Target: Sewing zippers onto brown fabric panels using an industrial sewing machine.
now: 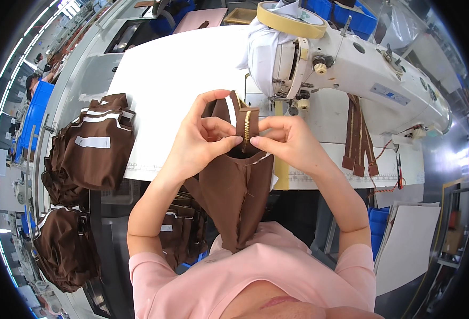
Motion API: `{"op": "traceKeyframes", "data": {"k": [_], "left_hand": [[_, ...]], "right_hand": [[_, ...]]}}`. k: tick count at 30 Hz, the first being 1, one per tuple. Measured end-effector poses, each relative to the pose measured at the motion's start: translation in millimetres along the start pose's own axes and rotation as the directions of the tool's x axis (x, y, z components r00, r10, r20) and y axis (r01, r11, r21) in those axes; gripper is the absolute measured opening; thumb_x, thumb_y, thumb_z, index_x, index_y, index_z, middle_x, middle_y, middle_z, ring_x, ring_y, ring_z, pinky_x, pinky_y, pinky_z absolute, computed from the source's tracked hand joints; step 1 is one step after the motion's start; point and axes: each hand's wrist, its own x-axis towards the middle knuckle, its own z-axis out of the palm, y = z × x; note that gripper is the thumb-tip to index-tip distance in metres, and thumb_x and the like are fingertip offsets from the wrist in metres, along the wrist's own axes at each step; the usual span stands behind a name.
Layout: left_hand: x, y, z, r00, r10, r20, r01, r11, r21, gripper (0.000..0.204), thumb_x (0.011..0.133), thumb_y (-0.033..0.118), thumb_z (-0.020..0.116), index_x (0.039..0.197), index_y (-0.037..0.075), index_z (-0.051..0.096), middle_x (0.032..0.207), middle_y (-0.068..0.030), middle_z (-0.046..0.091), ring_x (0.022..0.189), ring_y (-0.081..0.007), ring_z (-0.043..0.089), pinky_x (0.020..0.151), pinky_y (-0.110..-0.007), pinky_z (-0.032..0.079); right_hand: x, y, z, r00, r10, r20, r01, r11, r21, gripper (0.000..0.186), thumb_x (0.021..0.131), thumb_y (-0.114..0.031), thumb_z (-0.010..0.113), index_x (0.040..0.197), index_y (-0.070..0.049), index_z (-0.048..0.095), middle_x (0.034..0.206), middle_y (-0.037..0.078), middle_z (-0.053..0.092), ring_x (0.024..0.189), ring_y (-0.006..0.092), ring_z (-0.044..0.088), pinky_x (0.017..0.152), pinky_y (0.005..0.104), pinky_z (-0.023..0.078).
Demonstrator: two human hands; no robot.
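Observation:
In front of the sewing machine, my left hand [202, 138] and my right hand [282, 141] pinch a short brown zipper with gold teeth [248, 127] from either side, thumbs close together on it. The zipper rises from the opening of a brown fabric piece [234, 202] with white strips near its top, which hangs over the table edge toward my body. The white sewing machine [346, 64] stands just beyond my hands, its needle area above a yellow strip [281, 181] on the table.
Brown stacked pieces [99, 149] lie at the left, more [64, 250] below. Several zippers [356, 143] and red-handled scissors [399, 175] lie right. A tape roll [290, 21] tops the machine. Blue bins [346, 16] stand behind, cardboard sheets [404, 244] lower right. A co-worker [32, 85] sits far left.

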Motion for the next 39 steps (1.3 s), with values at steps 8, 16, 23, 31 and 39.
{"op": "traceKeyframes", "data": {"k": [8, 16, 23, 31, 39], "left_hand": [[-2.6, -5.7, 2.0, 0.999, 0.030, 0.011, -0.030, 0.999, -0.042, 0.050, 0.081, -0.002, 0.065, 0.126, 0.006, 0.044, 0.078, -0.0016, 0.062, 0.072, -0.0043, 0.056, 0.066, -0.019, 0.043], [-30.9, -121.7, -32.1, 0.789, 0.426, -0.443, 0.332, 0.311, 0.891, 0.038, 0.080, 0.009, 0.065, 0.117, 0.014, 0.058, 0.105, -0.0124, 0.061, 0.107, -0.0343, 0.055, 0.081, -0.044, 0.048], [-181.8, -53.7, -118.4, 0.777, 0.018, -0.629, 0.473, 0.643, 0.602, 0.040, 0.075, -0.012, 0.048, 0.108, 0.002, 0.067, 0.090, -0.0116, 0.065, 0.083, -0.0189, 0.062, 0.077, -0.027, 0.047], [-317.0, -220.8, -205.5, 0.549, 0.337, -0.765, 0.800, 0.054, 0.598, 0.041, 0.085, 0.012, 0.063, 0.125, 0.009, 0.054, 0.134, -0.0198, 0.045, 0.114, -0.0397, 0.050, 0.091, -0.044, 0.045], [-313.0, -400.5, -124.6, 0.631, -0.250, -0.734, 0.744, -0.073, 0.665, 0.065, 0.083, 0.056, 0.056, 0.139, 0.024, 0.043, 0.152, -0.0094, 0.026, 0.140, -0.0364, 0.019, 0.102, -0.070, 0.013]], "right_hand": [[-2.4, 0.2, 1.5, 1.000, 0.001, -0.020, -0.002, 0.998, -0.057, 0.011, 0.084, -0.008, 0.066, 0.085, 0.002, 0.064, 0.063, -0.003, 0.061, 0.058, 0.0018, 0.047, 0.053, 0.0211, 0.037], [-30.9, 20.7, 15.2, 0.906, -0.265, -0.330, 0.262, 0.964, -0.057, 0.018, 0.083, 0.010, 0.059, 0.097, 0.000, 0.059, 0.100, 0.013, 0.065, 0.094, 0.0158, 0.063, 0.086, 0.0291, 0.049], [-64.8, 76.2, 104.4, 0.932, -0.363, 0.010, 0.343, 0.889, 0.303, 0.021, 0.085, 0.004, 0.063, 0.094, -0.004, 0.046, 0.116, 0.026, 0.057, 0.104, 0.0259, 0.060, 0.091, 0.0355, 0.048], [-47.2, 117.6, 155.4, 0.910, -0.095, 0.404, 0.177, 0.969, -0.171, 0.015, 0.086, 0.004, 0.057, 0.100, 0.001, 0.062, 0.120, 0.016, 0.058, 0.089, 0.0195, 0.066, 0.071, 0.0258, 0.056], [-68.7, 65.8, 37.5, 0.967, -0.253, -0.017, 0.215, 0.853, -0.476, 0.020, 0.083, 0.007, 0.057, 0.098, -0.004, 0.064, 0.101, 0.010, 0.067, 0.074, 0.0142, 0.066, 0.059, 0.0226, 0.051]]}}
